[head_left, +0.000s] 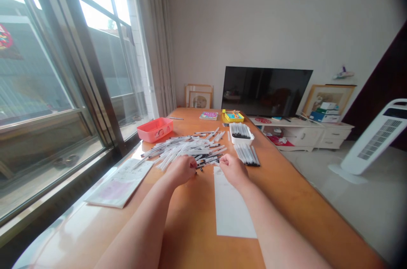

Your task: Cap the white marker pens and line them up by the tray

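Note:
A loose pile of pens (182, 147), with whitish see-through barrels and some dark parts, lies across the middle of the table. At its near edge my left hand (182, 170) has its fingers curled together, beside small black pieces (201, 169) that look like pen parts. My right hand (234, 170) is closed in a pinch at the right end of the pile, over the top of a white paper sheet (233, 209). What either hand holds is too small or hidden to name. Right of it, a neat row of pens (246, 154) lies with black ends toward me.
Behind the row stands a white tub (242, 140) filled with similar pens. A pink basket (155, 130) is at the left, with a paper booklet (122, 184) nearer me. A yellow box (233, 116) and a colourful book (208, 115) sit at the table's (190, 222) far end.

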Tool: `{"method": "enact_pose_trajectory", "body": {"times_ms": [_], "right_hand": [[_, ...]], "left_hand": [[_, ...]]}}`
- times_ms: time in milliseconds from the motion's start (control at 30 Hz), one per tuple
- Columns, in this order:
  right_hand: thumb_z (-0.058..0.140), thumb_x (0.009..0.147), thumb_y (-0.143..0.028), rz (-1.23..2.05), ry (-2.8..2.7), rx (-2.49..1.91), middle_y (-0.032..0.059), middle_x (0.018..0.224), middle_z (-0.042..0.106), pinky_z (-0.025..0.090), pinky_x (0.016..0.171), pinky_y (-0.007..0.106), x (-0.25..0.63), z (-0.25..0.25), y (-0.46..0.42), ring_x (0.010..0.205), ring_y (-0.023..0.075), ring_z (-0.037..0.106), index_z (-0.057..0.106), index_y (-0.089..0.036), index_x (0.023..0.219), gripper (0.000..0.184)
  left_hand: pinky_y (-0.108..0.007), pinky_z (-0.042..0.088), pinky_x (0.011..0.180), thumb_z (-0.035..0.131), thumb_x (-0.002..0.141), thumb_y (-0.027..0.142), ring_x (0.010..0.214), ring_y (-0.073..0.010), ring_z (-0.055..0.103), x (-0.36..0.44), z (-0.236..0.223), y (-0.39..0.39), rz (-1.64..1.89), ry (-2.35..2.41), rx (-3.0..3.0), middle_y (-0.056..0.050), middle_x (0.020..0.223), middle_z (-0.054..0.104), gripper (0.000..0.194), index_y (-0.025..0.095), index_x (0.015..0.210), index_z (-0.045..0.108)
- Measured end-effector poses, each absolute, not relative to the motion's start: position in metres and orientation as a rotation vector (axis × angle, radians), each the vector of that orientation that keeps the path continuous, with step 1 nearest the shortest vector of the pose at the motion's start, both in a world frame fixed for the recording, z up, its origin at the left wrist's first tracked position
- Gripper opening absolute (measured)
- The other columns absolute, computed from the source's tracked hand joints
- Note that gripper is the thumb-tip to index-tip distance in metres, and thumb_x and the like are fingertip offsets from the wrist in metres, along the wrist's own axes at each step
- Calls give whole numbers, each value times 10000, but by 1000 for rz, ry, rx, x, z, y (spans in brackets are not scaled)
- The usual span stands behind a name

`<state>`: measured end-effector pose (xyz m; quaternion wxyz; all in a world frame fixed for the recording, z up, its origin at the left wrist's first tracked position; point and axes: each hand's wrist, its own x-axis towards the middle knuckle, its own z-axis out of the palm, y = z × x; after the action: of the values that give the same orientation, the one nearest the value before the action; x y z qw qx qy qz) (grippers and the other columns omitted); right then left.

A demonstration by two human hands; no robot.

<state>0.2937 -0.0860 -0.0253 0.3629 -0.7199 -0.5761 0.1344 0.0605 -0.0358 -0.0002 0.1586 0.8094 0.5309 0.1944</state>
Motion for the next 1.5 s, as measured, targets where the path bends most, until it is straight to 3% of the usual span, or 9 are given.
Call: {"method": "enact_pose_trajectory", "body": {"times_ms": [133,633,967,1500], "right_hand": [[616,843,-297,334,-1416,-1922,-25,815,727,325,585,248,300,-27,-83,712,161,616,712,-275,871,102],[614,869,-270,290,-1593,-1921,-13,852,728,286,596,246,278,-26,-80,768,162,611,695,-260,851,84],[594,890,-252,222,-1565,-1876,-6,797,698,262,589,244,277,-27,-80,738,155,584,675,-241,827,103],[569,896,-265,196,-1568,-1828,-11,781,705,251,591,260,274,-28,-84,718,154,587,650,-244,805,124]], "left_hand": [[-294,409,678,600,689,153,822,-210,627,65,0,-41,546,1491,2431,-42,1011,730,264,279,867,748],[-426,395,871,500,859,204,1007,-310,592,82,-1,-46,474,1717,2609,-112,988,707,253,244,834,748],[-494,360,910,547,816,229,1055,-346,585,91,4,-53,440,1742,2583,-120,989,715,189,239,840,735],[-507,359,912,521,822,207,1058,-355,588,100,-3,-51,412,1778,2546,-134,1003,709,191,217,825,712]]}}
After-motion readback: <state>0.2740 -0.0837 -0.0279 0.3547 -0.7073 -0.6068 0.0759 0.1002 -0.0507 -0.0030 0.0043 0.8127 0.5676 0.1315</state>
